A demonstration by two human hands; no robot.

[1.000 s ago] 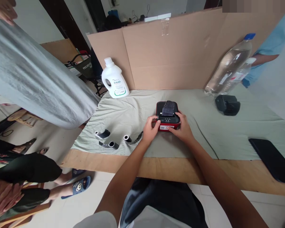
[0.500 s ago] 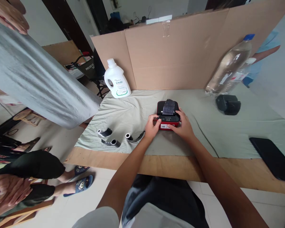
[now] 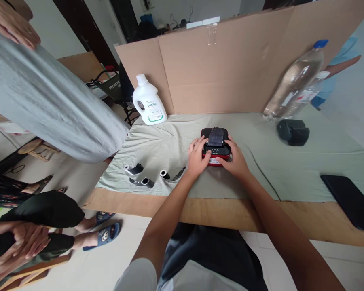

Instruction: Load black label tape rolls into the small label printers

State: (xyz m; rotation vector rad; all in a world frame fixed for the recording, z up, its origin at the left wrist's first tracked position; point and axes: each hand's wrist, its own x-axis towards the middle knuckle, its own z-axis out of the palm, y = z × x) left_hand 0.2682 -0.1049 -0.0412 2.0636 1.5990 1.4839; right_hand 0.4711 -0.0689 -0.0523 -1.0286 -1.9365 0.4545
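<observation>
Left hand (image 3: 198,157) slid up; printer (image 3: 216,142) between hands.

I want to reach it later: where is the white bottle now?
In the head view, the white bottle stands at the far left of the cloth, against the cardboard wall, behind and left of the small red printer.

White detergent bottle (image 3: 148,101), clear water bottle (image 3: 294,81), cardboard screen (image 3: 230,68), black device (image 3: 293,132), small rolls (image 3: 141,176), dark tablet (image 3: 348,200)
</observation>
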